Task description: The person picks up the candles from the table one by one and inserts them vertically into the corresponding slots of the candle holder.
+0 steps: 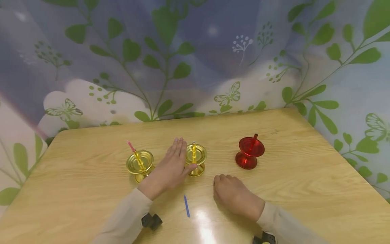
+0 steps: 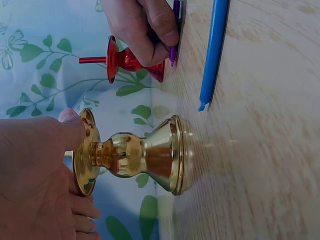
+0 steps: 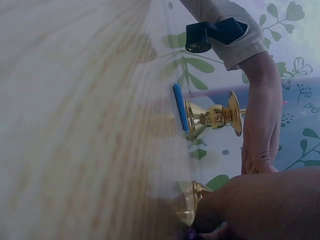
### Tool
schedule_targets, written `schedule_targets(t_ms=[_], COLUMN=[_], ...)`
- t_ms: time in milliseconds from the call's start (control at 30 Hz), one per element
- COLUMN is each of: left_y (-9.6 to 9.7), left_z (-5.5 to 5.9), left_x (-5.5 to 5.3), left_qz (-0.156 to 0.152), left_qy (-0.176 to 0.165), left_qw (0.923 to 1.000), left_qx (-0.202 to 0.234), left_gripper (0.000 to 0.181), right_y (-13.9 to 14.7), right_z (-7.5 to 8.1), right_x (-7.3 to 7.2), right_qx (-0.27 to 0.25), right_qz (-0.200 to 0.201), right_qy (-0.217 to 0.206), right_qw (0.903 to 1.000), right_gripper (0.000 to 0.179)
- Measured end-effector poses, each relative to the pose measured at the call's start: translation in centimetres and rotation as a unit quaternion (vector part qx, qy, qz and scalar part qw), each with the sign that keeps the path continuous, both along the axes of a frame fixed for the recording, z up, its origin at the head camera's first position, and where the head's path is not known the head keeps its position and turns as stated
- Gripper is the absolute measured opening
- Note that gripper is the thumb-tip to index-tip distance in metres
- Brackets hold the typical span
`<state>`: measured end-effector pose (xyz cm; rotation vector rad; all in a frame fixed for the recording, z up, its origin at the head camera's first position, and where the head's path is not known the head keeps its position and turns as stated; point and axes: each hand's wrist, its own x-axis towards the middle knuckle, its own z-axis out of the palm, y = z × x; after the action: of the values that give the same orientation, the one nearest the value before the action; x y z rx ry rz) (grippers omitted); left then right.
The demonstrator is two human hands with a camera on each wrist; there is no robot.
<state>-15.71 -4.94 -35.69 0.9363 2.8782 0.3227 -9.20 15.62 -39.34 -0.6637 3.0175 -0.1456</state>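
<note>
In the head view my left hand (image 1: 170,168) lies alongside the middle gold candle holder (image 1: 200,155), its fingers straight and its thumb across the holder's near side. Seen from the left wrist, the thumb is at the rim of the gold dish (image 2: 90,172); whether it presses there I cannot tell. My right hand (image 1: 234,196) is low over the table, fingers curled. The left wrist view shows it pinching a thin purple candle (image 2: 173,54) close to the tabletop. Between the hands a blue candle (image 1: 187,206) lies on the wood.
Another gold candle holder (image 1: 140,162) stands at left, with a pink candle (image 1: 131,146) tilted in its tube. A red candle holder (image 1: 247,161) is at right, beyond the right hand. Behind the wooden table (image 1: 304,169) hangs a leaf-patterned cloth (image 1: 189,98).
</note>
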Motion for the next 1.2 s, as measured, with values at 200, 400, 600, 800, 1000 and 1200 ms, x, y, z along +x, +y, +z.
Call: schedule_targets(t_ms=[200,400,600,800,1000,1200], left_y=[-0.2,-0.21,-0.28,-0.18,-0.13,-0.11], left_z=[0.16,0.44,0.39,0.32,0.21,0.21], left_x=[0.0,0.11,0.03,-0.13,-0.14,-0.08], left_qz=[0.001,0.005,-0.001,-0.005,-0.002,-0.001], left_qy=[-0.004,-0.011,-0.001,0.009,0.006,0.003], left_qw=[1.0,0.9999,1.0,0.9999,1.0,0.9999], left_qx=[0.002,0.004,0.003,-0.003,-0.004,-0.01], left_gripper=[0.082,0.082,0.081,0.081,0.081,0.081], right_y=[-0.24,-0.09,-0.25,-0.3,-0.31,-0.26], right_z=[-0.03,-0.49,0.1,0.23,0.21,0.02], right_x=[0.06,-0.14,0.04,-0.01,-0.01,0.0], right_qx=[0.015,0.007,0.0,0.003,0.004,0.002], right_qz=[0.0,0.006,-0.003,-0.012,-0.012,-0.008], right_qy=[0.021,0.041,0.023,0.007,0.005,0.011], right_qw=[0.9997,0.9991,0.9997,0.9999,0.9999,0.9999], right_gripper=[0.021,0.02,0.021,0.021,0.021,0.021])
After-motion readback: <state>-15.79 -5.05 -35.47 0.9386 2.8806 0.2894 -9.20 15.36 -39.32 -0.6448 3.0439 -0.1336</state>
